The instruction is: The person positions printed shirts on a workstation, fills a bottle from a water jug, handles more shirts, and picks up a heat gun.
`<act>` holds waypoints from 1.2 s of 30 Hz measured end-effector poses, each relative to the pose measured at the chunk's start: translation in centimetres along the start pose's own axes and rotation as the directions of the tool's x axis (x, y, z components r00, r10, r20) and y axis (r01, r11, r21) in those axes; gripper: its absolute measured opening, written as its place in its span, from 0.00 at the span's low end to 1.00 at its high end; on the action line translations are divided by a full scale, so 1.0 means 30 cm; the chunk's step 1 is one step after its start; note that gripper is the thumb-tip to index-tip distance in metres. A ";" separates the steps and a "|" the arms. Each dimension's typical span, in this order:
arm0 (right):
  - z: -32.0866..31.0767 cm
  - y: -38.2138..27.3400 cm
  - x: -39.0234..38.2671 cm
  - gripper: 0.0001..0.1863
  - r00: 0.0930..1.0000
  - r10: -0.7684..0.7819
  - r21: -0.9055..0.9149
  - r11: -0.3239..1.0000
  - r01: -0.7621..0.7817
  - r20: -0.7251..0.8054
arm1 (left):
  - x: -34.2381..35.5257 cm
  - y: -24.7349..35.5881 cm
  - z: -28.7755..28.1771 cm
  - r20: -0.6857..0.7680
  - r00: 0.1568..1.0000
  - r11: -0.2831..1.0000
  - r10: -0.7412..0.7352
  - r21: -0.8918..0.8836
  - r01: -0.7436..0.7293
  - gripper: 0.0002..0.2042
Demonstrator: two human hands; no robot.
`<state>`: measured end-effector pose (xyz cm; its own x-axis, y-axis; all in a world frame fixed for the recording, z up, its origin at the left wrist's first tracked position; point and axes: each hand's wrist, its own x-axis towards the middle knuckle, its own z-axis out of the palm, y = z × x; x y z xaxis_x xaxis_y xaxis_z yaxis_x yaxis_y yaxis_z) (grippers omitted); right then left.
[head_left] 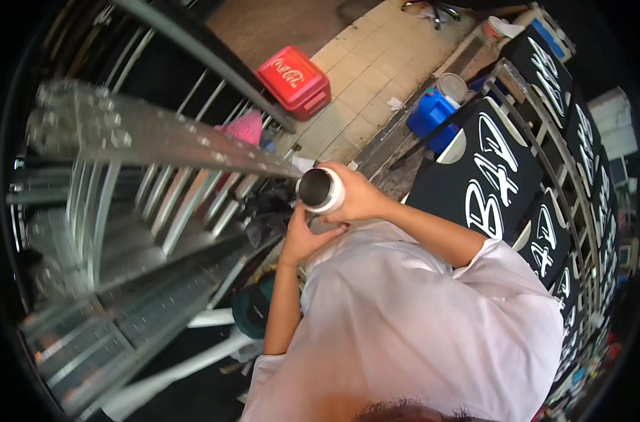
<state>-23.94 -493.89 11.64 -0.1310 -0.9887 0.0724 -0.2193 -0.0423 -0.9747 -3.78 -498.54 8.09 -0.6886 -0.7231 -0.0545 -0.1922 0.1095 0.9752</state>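
Note:
A white cylindrical container (332, 199) with a dark round end is held in front of my body. Its dark end points up, and I cannot tell whether that is a lid or an open mouth. My right hand (358, 193) wraps round its right side. My left hand (304, 235) grips it low on the near side, thumb upward, with some fingers hidden beneath. Just past the container, the end of a long grey metal bar with round marks (172, 133) comes close to both hands.
Black pieces with white lettering (474, 176) lie on racks (545, 141) along the right. Metal frames with slats (112, 218) fill the left. Farther off are a red cooler box (295, 83), a blue jerrycan (432, 118) and a pink item (244, 129) near a tiled floor (362, 67).

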 end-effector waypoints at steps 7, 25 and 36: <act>-0.056 0.138 0.401 0.50 0.917 -0.259 -0.234 0.953 0.192 -0.304 | 0.533 -0.020 -0.076 -0.098 0.971 0.972 0.220 -0.059 -0.226 0.30; -1.248 1.240 0.527 0.35 0.669 0.482 -0.252 0.672 -0.697 -0.566 | 1.721 -0.137 0.479 0.465 0.877 0.932 0.123 0.248 -0.263 0.41; -1.624 2.028 0.591 0.28 0.149 0.819 -0.076 0.128 -0.989 -0.555 | 2.314 -0.545 0.990 0.710 0.698 0.967 -0.090 0.230 -0.109 0.38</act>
<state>-86.72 -507.00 -36.07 -0.7354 -0.1019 -0.6699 0.0279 0.9832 -0.1801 -69.21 -530.26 -18.00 -0.9601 -0.0300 -0.2781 -0.2714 0.3412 0.8999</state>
